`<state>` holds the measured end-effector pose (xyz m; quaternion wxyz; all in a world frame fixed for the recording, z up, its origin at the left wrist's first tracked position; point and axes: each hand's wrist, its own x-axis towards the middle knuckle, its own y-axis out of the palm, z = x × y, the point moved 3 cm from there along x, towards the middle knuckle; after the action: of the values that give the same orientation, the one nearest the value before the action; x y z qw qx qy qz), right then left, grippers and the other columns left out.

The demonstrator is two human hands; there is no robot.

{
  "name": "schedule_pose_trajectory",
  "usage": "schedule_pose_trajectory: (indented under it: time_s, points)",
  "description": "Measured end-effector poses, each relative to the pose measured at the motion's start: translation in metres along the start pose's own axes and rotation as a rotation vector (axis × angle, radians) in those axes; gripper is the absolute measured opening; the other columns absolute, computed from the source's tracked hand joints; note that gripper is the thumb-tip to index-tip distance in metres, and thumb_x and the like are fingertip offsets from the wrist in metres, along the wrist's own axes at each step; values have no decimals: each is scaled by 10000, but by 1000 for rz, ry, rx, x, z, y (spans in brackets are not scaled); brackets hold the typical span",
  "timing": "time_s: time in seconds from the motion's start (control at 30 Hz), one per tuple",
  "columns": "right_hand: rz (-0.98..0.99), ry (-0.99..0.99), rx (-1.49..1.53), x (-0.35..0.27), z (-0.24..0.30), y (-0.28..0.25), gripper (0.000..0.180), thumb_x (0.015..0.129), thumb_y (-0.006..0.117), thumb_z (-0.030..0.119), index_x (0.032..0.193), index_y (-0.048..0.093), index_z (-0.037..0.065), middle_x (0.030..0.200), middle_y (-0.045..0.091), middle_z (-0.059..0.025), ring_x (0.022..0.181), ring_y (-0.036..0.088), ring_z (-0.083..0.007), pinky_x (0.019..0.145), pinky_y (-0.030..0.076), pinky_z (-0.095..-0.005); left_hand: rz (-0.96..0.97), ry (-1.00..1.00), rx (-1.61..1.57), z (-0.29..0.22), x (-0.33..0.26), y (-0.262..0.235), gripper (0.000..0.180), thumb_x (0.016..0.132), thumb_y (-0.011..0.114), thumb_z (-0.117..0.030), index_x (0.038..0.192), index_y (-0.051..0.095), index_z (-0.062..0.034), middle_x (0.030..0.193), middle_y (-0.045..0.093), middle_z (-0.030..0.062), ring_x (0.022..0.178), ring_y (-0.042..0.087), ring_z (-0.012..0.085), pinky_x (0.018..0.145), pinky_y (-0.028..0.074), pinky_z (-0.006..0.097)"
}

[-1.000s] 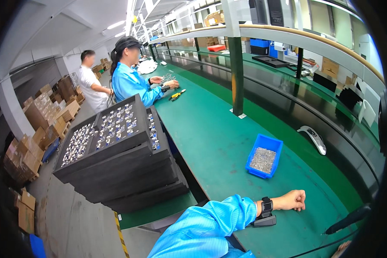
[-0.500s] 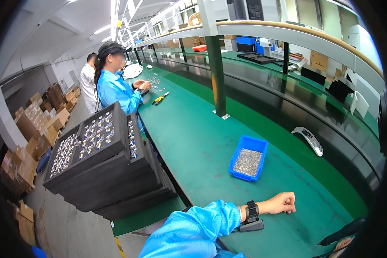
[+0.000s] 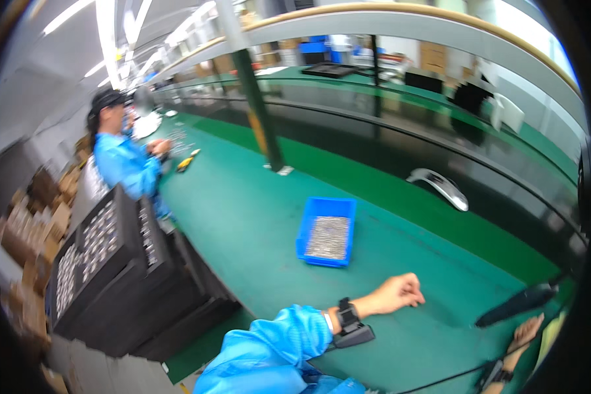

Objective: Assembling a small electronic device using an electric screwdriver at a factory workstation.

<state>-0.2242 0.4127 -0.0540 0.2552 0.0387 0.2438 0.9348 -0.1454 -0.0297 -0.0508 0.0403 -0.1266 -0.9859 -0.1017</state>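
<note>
My left hand (image 3: 395,294) rests on the green bench top (image 3: 243,223) with its fingers curled into a loose fist, and nothing shows in it. A black wrist strap (image 3: 349,322) sits at the cuff of my blue sleeve. A blue bin (image 3: 326,231) of small metal parts stands just beyond the hand, apart from it. My right hand (image 3: 524,332) shows only partly at the lower right rim, just below a long black tool (image 3: 519,303). Whether it touches the tool is hidden.
A stack of black trays (image 3: 105,262) filled with small parts stands left of the bench. A co-worker in a blue coat (image 3: 125,167) works farther along, near a yellow tool (image 3: 185,162). A grey curved device (image 3: 438,187) lies at the back. Cardboard boxes (image 3: 36,217) are piled far left.
The view has swung and come closer to the bench. My left hand stays resting in the same spot by the blue bin. My right hand has come into view at the lower right.
</note>
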Motion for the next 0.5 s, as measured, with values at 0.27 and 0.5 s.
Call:
schedule_pose_trajectory:
  time_s: [0.27,0.5]
  points:
    - [78,12,-137,-3,1,-7,371,882,380,439,629,381,167,461,273,66,339,212,-53,309,167,-215,-745,574,886,-142,-46,-55,58,764,593,-28,764,536,-16,767,635,111,723,609,147,681,478,275]
    - [593,-283,-178,-83,28,97,523,781,515,471,1069,437,42,855,538,-57,807,539,-133,692,431,-258,-866,334,1476,-144,-84,-116,175,649,683,-85,731,531,-58,673,596,53,671,550,243,655,405,341]
